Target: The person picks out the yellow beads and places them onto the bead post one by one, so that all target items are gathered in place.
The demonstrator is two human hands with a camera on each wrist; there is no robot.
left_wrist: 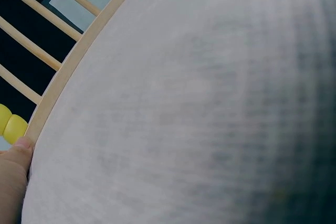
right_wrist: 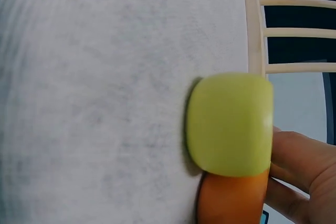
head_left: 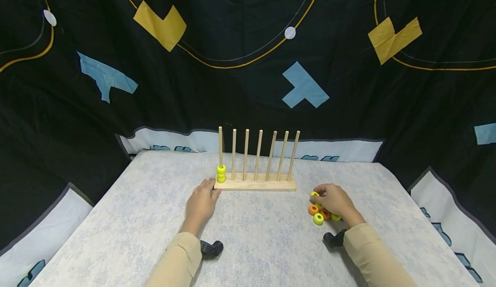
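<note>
A pale wooden peg rack (head_left: 255,185) with a row of several upright pegs stands toward the back of the table. Its leftmost peg carries three stacked yellow beads (head_left: 221,174). My left hand (head_left: 201,203) grips the rack's left end, and in the left wrist view the thumb (left_wrist: 20,153) lies against the base edge by the beads. To the right of the rack, my right hand (head_left: 336,200) pinches a yellow bead (head_left: 314,194) between thumb and fingers. Below it lie loose beads, orange (head_left: 313,210) and yellow (head_left: 318,219), some partly covered by the hand.
A pale mottled cloth covers the table (head_left: 263,244). Black wrist-camera mounts jut inward from the left cuff (head_left: 211,249) and right cuff (head_left: 334,239). Behind the table hangs a black curtain (head_left: 232,97) with taped shapes.
</note>
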